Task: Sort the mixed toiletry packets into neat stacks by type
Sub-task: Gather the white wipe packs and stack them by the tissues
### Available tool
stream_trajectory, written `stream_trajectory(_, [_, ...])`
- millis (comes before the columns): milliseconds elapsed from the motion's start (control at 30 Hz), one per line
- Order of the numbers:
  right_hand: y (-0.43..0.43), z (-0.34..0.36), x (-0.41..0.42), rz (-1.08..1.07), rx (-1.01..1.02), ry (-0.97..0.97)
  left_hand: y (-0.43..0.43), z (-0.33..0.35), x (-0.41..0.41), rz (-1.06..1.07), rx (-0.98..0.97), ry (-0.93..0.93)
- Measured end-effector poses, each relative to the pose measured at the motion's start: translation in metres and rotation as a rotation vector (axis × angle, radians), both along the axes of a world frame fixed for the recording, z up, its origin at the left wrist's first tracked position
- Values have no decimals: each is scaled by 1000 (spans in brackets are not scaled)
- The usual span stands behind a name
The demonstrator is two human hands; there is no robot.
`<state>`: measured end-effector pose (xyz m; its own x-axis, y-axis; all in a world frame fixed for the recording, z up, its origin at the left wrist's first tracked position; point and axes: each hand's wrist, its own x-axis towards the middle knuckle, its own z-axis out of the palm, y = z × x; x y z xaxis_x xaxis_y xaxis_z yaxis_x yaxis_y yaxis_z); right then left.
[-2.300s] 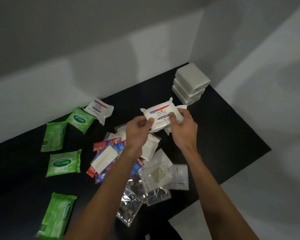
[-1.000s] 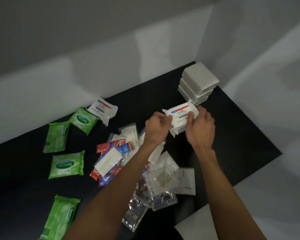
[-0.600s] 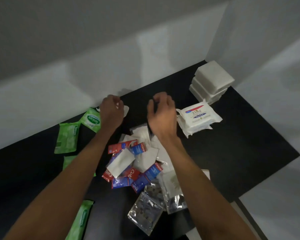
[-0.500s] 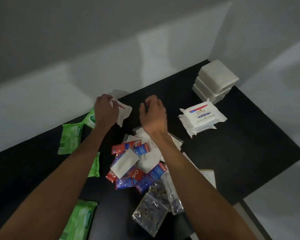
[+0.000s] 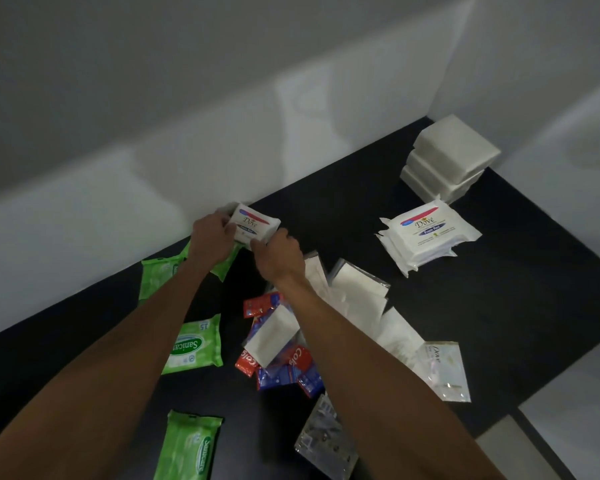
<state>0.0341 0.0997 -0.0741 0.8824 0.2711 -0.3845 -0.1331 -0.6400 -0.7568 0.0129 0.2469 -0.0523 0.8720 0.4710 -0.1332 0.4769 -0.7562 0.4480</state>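
Beyond foil packets [image 5: 326,441] partly hidden by the right forearm [image 5: 361,362], Sanicare wipes packs [image 5: 193,344] and a Colgate sachet heap [image 5: 281,365] on the black surface [image 5: 499,306], the left grip [image 5: 212,237] and the right grip [image 5: 278,254], which had newly joined it, both pinched a Dove packet [image 5: 253,223] by the wall [image 5: 153,168], with the Dove stack [image 5: 426,233] and white blocks [image 5: 451,157] farther right.

Left forearm [image 5: 132,344] and right forearm [image 5: 364,362] are both bare right up to the frame's edge. Left hand [image 5: 211,237] and right hand [image 5: 278,256] are bare too, fingers and wrists alike.
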Motion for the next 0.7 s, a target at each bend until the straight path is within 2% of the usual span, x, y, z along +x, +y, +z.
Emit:
stream_trajectory(267, [-16, 15, -5, -146, 125, -39, -24, 20, -2, 124, -105, -139])
stream_trajectory(500, [-79, 58, 6, -242, 222, -102, -66, 41, -1, 317, -545, -299])
stream_trajectory(700, [-149, 88, 15, -249, 322, -116, -136, 64, -8, 351, -723, -398])
